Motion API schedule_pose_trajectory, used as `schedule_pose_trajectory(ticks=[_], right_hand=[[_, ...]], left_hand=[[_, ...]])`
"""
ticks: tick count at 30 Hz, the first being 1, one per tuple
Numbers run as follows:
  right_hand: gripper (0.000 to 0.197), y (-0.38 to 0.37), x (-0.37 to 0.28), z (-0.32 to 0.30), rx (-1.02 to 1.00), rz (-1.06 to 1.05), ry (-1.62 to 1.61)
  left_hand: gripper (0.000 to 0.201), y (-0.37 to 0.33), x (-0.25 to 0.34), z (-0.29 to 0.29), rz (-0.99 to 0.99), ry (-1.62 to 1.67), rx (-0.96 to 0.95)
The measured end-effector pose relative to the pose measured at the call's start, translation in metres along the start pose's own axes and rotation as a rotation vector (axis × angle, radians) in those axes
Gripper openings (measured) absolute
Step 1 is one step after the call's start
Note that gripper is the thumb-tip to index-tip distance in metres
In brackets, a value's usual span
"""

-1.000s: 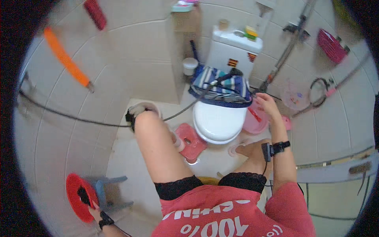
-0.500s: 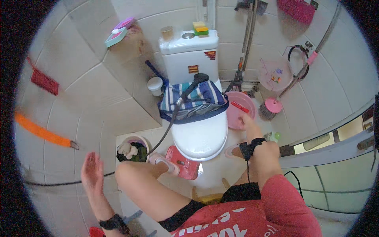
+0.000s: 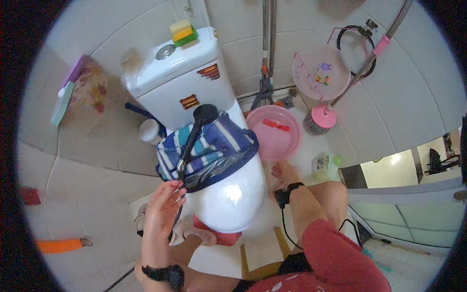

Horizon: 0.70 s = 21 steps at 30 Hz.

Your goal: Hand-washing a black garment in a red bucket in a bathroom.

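Floor: pale tiles run from the left wall to the glass door at the right.
Toilet: white, in the middle; lid down, cistern on the far side.
Cistern: white, with two stickers on its front and a yellow and green sponge on its top.
Bag: blue and white striped, lying across the far part of the lid, with a dark plastic liner at its near edge.
Basin: pink, on the floor just right of the toilet, with a red peg inside.
Shower head: black, lying on the bag, head far, handle pointing near and left.
Left hand: raised at the near left of the toilet; grip apart, fingers spread, fingertips just at the handle's near end and the bag's edge; whether they touch I cannot tell.
Right hand: low on the floor between toilet and basin, fingers pointing far; its grip I cannot tell.
Brush: pink cap, dark bristles, right of the basin.
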State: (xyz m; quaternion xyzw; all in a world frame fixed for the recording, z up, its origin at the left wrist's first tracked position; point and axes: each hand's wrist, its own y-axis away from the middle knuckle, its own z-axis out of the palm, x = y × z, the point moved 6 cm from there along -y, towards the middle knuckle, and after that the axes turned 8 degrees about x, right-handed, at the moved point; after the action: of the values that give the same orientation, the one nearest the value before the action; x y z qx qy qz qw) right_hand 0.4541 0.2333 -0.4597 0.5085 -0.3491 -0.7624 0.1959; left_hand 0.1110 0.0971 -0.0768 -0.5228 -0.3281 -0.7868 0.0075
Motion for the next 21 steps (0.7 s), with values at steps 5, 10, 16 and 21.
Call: schedule_pose_trajectory(ticks=[5,10,16,21], right_hand=[[0.035,-0.047,0.026,-0.045,0.292,0.173,-0.170],[0.058,-0.077,0.065,-0.046,0.126,0.202,-0.181],[0.063,-0.151,0.068,-0.147,-0.174,-0.439,-0.023],[0.048,-0.139,0.076,-0.052,-0.072,0.201,-0.494]], left_hand=[[0.022,-0.031,0.000,-0.001,-0.032,0.019,0.071],[0.021,-0.046,-0.008,-0.015,-0.088,-0.061,0.178],[0.025,-0.072,-0.032,0.002,-0.143,-0.053,0.113],[0.026,-0.057,-0.019,-0.019,-0.136,-0.124,0.254]])
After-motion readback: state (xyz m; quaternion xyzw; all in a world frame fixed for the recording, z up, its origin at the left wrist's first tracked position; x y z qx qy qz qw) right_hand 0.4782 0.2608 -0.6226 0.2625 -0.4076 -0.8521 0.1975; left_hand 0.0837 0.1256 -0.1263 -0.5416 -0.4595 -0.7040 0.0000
